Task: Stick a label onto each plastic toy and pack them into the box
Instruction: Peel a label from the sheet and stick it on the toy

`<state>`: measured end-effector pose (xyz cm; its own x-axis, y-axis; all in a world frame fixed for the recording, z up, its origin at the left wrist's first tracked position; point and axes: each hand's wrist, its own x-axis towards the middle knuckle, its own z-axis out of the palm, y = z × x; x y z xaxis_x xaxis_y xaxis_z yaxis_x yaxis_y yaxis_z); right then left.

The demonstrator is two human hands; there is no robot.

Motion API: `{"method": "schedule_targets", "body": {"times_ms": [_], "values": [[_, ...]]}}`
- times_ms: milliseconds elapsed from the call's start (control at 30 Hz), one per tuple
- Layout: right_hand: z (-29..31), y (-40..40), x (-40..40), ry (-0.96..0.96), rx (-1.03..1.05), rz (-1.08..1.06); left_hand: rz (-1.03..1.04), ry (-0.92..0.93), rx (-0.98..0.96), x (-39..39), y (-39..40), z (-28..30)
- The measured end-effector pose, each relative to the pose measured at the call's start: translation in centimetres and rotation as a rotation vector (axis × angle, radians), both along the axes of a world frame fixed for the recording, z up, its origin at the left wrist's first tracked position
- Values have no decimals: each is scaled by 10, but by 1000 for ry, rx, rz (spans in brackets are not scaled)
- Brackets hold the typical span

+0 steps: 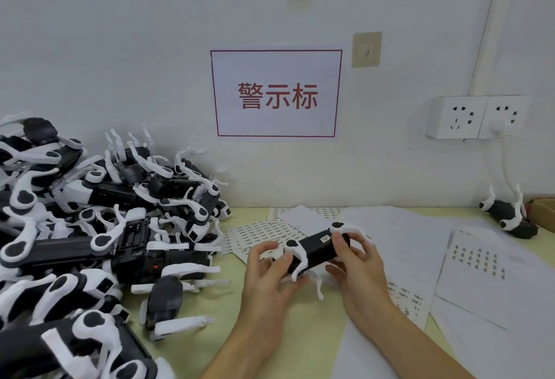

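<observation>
A black toy robot dog with white legs (pixel 315 248) is held above the table, belly up. My left hand (pixel 270 270) grips its near end, and my right hand (pixel 356 258) holds its far end with the thumb on the body. A small white label (pixel 325 239) sits on the black body next to that thumb. Label sheets (pixel 258 234) lie on the table behind the toy. A large pile of the same toys (pixel 99 225) fills the left side. The box (pixel 543 210) shows only as a brown corner at the far right edge.
One more toy (pixel 510 216) lies on its back at the far right, by the box corner. White backing sheets (pixel 480 261) cover the right part of the yellow-green table (pixel 300 324). The wall carries a red-framed sign (pixel 276 93) and power sockets (pixel 477 117) with a cable.
</observation>
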<state>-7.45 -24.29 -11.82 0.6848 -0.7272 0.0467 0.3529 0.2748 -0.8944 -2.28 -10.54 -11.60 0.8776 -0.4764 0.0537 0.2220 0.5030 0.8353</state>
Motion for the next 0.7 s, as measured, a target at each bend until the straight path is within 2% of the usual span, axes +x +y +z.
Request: {"method": "schedule_targets", "body": {"times_ms": [133, 333, 533, 700], "values": [[-2, 2, -2, 46, -139, 23, 128, 26, 44, 6, -6, -7], [-4, 10, -4, -11, -413, -99, 229, -151, 188, 6, -7, -11], [-1, 13, -7, -35, -619, -203, 228, -36, 68, 6, -7, -9], [0, 15, -8, -53, -653, -218, 249, 9, 35, 6, -7, -10]]}}
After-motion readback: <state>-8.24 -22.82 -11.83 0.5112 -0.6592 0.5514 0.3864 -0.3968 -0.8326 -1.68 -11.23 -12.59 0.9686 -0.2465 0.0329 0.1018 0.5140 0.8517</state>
